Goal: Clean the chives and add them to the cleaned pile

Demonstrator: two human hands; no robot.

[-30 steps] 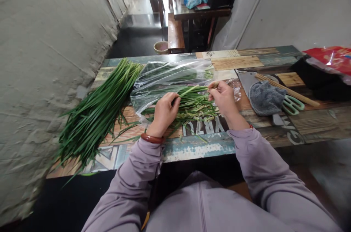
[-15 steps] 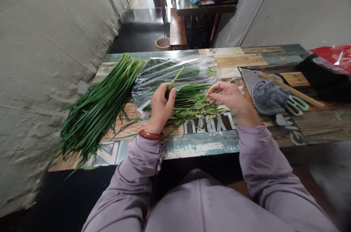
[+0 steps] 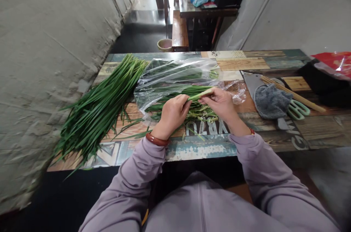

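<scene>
My left hand [image 3: 174, 112] is closed around a few garlic chives [image 3: 194, 97], whose pale stem ends point right. Those ends are pinched between the thumb and fingers of my right hand [image 3: 221, 105]. Beneath both hands, loose chives and pale peeled bits [image 3: 201, 114] lie on the table, partly hidden by my fingers. A clear plastic bag [image 3: 164, 80] just behind has more chives in and under it. To the left spreads a big pile of long green chives [image 3: 101, 111], stems toward the far side.
On the patchwork wooden table [image 3: 203, 150], a grey cloth [image 3: 271, 101], wooden sticks [image 3: 296, 95] and pale green handles [image 3: 298, 109] lie at right. A black bag [image 3: 315, 75] with red packaging [image 3: 336, 62] is beyond them. A rough wall [image 3: 55, 60] borders the left side.
My right hand has come left and onto the stem ends of the held chives. My left hand has moved right and down, and the chives have tipped from upward to nearly level.
</scene>
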